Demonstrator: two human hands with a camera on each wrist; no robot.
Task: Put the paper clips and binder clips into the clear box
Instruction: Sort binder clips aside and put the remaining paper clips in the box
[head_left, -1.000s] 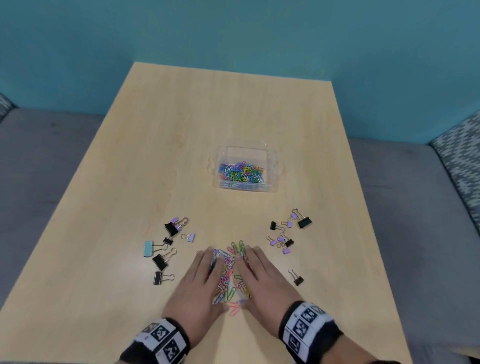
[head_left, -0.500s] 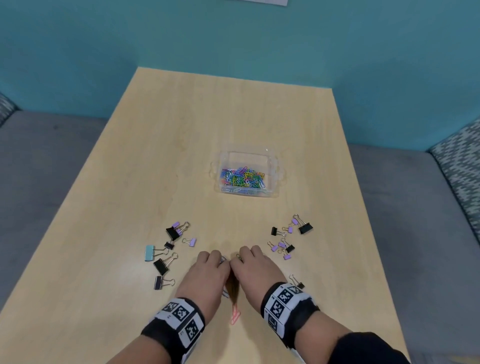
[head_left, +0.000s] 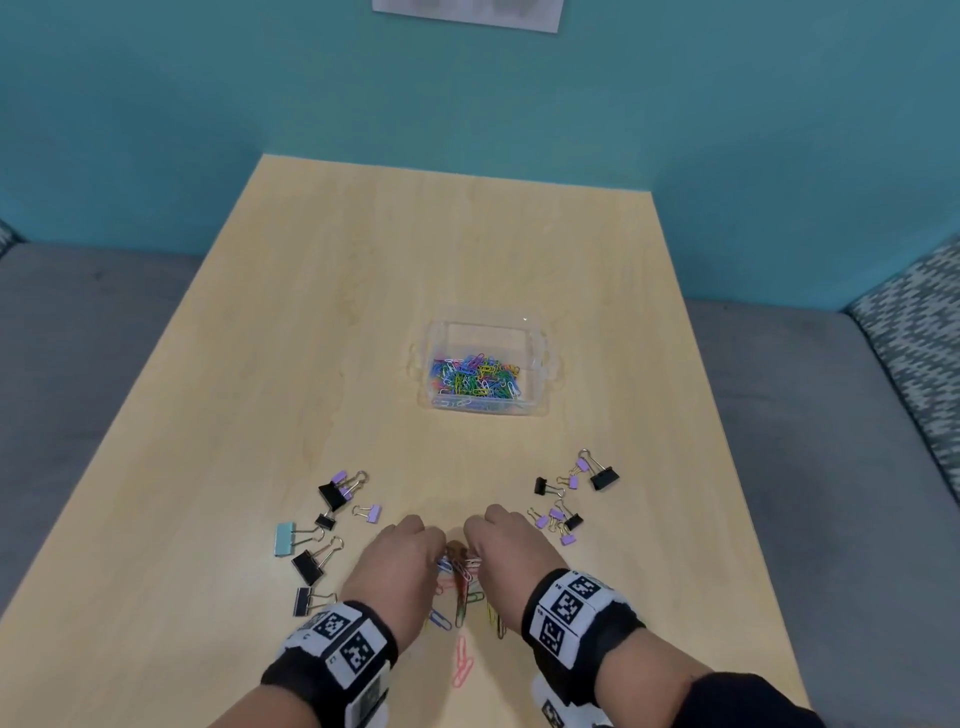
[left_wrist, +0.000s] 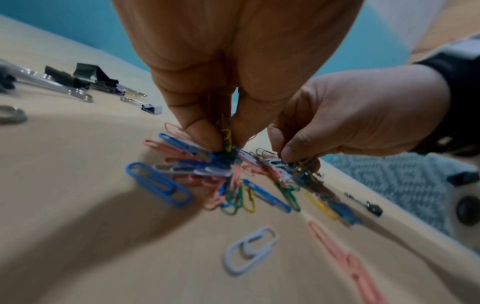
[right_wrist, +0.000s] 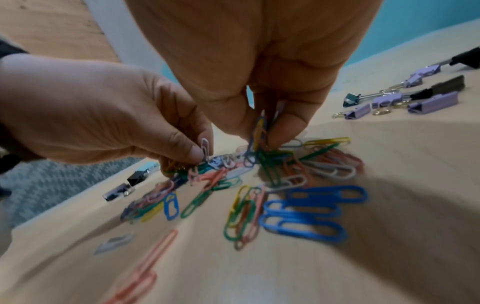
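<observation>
A clear box (head_left: 537, 358) stands mid-table with several coloured paper clips (head_left: 475, 376) in it. Close to the near edge, my left hand (head_left: 410, 558) and right hand (head_left: 501, 551) sit side by side over a loose heap of paper clips (head_left: 462, 577). Each hand pinches a bunch of clips between thumb and fingertips, as the left wrist view (left_wrist: 226, 142) and right wrist view (right_wrist: 262, 131) show. More clips lie spread beneath (left_wrist: 233, 191) (right_wrist: 298, 207). Binder clips lie in a group on the left (head_left: 322, 525) and a group on the right (head_left: 571, 493).
The wooden table (head_left: 311, 312) stands against a teal wall. A pink paper clip (head_left: 461, 667) lies apart near the table's front edge. Grey cushions flank the table, with a patterned cushion (head_left: 919, 322) at the right.
My hands went from lying flat around the heap to drawing together and curling. They now pinch clips and have lifted slightly.
</observation>
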